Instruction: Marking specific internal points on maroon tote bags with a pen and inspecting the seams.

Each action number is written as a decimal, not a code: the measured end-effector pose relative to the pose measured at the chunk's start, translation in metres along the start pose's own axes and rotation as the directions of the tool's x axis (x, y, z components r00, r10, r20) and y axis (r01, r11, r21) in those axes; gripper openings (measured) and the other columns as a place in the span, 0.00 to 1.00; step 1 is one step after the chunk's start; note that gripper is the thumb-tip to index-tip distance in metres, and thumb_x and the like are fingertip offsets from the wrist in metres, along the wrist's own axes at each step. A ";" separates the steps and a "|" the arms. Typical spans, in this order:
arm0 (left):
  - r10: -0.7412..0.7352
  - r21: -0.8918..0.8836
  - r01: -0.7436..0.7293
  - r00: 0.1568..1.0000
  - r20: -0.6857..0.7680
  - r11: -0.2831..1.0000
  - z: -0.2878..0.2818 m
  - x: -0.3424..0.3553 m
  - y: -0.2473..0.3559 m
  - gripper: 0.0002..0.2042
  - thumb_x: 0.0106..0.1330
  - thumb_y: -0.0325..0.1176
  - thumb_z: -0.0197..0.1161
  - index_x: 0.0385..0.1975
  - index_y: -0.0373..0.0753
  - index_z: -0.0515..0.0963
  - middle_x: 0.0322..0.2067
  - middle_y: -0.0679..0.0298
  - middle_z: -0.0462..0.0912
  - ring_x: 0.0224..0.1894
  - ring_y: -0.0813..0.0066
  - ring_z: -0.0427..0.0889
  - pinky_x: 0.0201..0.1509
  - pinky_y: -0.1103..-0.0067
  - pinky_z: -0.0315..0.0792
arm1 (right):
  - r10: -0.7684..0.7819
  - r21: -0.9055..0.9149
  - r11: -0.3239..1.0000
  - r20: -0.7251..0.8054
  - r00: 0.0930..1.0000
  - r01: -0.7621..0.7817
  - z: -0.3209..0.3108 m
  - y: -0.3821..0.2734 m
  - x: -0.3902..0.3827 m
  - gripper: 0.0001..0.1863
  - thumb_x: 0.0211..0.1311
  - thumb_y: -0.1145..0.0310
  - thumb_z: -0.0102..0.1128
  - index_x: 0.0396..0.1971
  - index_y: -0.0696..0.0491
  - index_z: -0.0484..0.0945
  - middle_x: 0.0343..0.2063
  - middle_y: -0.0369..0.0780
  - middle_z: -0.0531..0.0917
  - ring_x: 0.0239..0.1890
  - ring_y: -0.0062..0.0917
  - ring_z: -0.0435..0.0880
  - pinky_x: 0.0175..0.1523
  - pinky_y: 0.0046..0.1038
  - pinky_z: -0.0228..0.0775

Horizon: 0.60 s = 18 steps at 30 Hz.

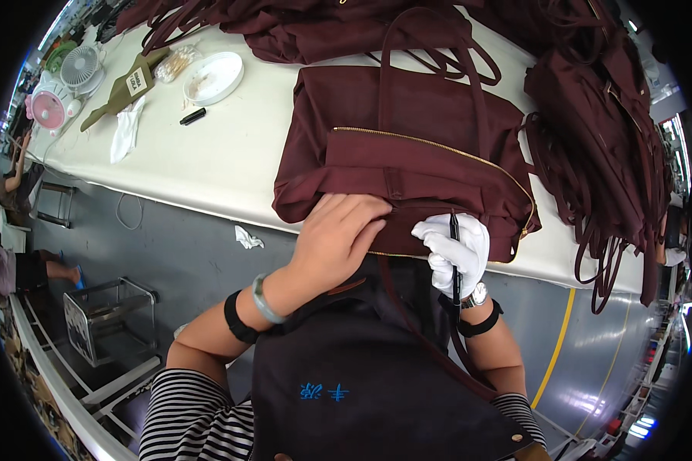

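Observation:
A maroon fabric bag (pixel 346 96) with two long handles lies on the table in front of me, its long gold zip undone. My left hand (pixel 337 230) is bare and closed on the cloth at the near side of the zip opening; its fingertips are partly hidden in the folds. My right hand (pixel 460 250), in a white glove, rests against the bag's right part. Its fingers are curled round a slim black pen-like tool (pixel 456 276), held upright with the thin tip away from me. A maroon strap hangs from the bag over my dark apron (pixel 346 346).
More maroon bags (pixel 592 131) with hanging straps are heaped along the table's far and right sides. At the left stand a white dish (pixel 214 78), a black marker cap (pixel 193 117), an olive cloth piece (pixel 127 92) and small fans (pixel 82 69). A metal-framed stool (pixel 111 319) is on the floor.

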<state>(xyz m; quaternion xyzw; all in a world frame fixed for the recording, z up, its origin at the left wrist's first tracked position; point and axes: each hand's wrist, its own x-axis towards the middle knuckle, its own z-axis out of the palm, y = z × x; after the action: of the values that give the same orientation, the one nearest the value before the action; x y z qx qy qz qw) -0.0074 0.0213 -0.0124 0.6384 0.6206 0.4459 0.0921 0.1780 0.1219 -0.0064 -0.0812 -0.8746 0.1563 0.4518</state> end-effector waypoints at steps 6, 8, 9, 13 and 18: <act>0.226 0.362 -0.179 0.970 -0.091 0.915 -0.010 0.026 0.004 0.17 0.45 0.21 0.68 0.38 0.43 0.83 0.46 0.65 0.80 0.56 0.61 0.72 0.56 0.68 0.65 | -0.007 0.078 0.997 -0.049 0.999 0.011 0.002 0.002 -0.005 0.18 0.39 0.72 0.66 0.36 0.48 0.77 0.26 0.40 0.85 0.20 0.31 0.82 0.23 0.30 0.72; 0.296 0.405 -0.250 0.954 -0.053 0.879 -0.007 0.041 -0.004 0.16 0.45 0.23 0.68 0.37 0.44 0.83 0.47 0.68 0.81 0.56 0.65 0.73 0.59 0.67 0.64 | 0.011 0.087 0.996 -0.066 0.998 -0.006 0.002 0.002 -0.006 0.17 0.41 0.72 0.65 0.36 0.48 0.77 0.28 0.39 0.86 0.22 0.31 0.83 0.24 0.30 0.73; 0.289 0.338 -0.268 0.957 -0.010 0.902 -0.006 0.046 -0.008 0.16 0.45 0.24 0.68 0.37 0.43 0.83 0.46 0.69 0.81 0.55 0.67 0.74 0.59 0.68 0.64 | 0.042 0.098 0.995 -0.067 0.997 -0.036 0.002 0.001 -0.005 0.16 0.44 0.71 0.65 0.37 0.48 0.77 0.29 0.39 0.86 0.24 0.31 0.83 0.26 0.30 0.74; 0.262 0.208 -0.262 0.965 0.030 0.942 -0.002 0.046 -0.017 0.14 0.46 0.26 0.69 0.36 0.43 0.84 0.42 0.72 0.83 0.49 0.71 0.79 0.57 0.70 0.67 | 0.071 0.040 0.997 -0.124 0.990 -0.067 0.004 0.000 0.000 0.10 0.52 0.71 0.62 0.37 0.49 0.77 0.35 0.37 0.86 0.36 0.31 0.84 0.33 0.28 0.76; 0.244 0.189 -0.240 0.970 0.002 0.952 0.004 0.039 -0.020 0.13 0.46 0.27 0.70 0.34 0.43 0.84 0.39 0.72 0.84 0.45 0.72 0.79 0.53 0.73 0.69 | 0.085 0.018 0.996 -0.105 0.991 -0.084 0.010 -0.002 0.009 0.08 0.57 0.65 0.59 0.36 0.49 0.79 0.32 0.37 0.85 0.33 0.31 0.82 0.33 0.31 0.73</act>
<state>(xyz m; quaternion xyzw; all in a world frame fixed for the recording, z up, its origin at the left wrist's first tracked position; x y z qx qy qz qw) -0.0257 0.0616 -0.0101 0.7106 0.5780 0.4001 -0.0307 0.1647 0.1207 -0.0036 -0.1232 -0.8442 0.1767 0.4908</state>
